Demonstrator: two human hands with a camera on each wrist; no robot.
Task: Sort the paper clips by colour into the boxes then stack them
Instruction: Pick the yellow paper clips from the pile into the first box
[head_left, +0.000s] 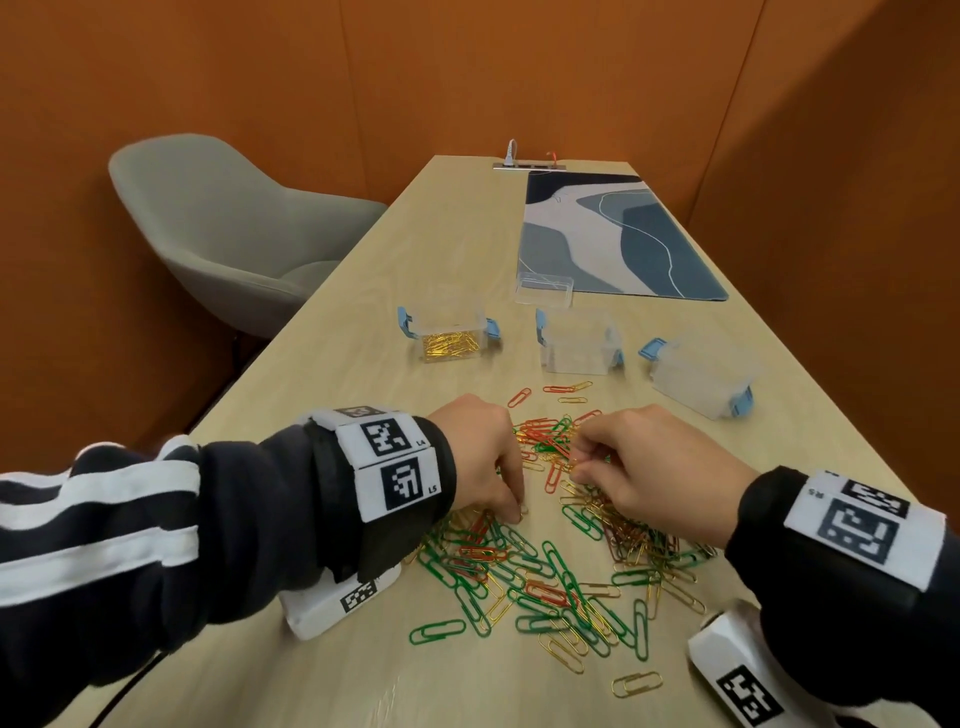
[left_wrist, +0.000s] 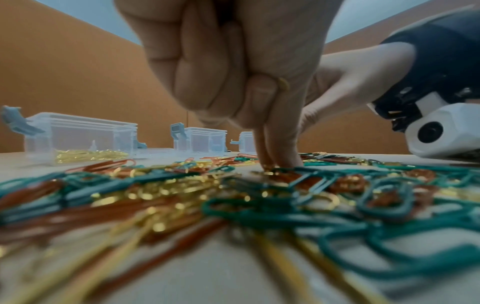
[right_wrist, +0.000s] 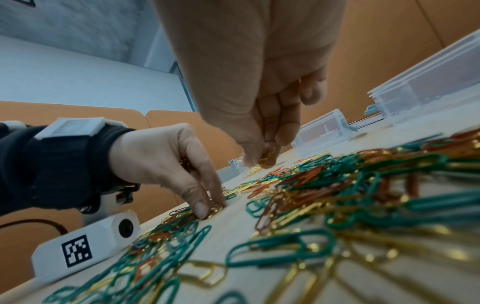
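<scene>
Both arms wear dark sleeves (head_left: 249, 499); the left one carries white stripes (head_left: 104, 519). Each wrist has a black strap with white blocks (head_left: 395, 462) printed with black square codes, and a white camera housing (head_left: 737, 670) underneath.

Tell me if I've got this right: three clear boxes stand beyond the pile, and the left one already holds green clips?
Nearly right. The left box holds gold clips, not green ones; the head view shows it. Three clear boxes do stand beyond the pile.
</scene>
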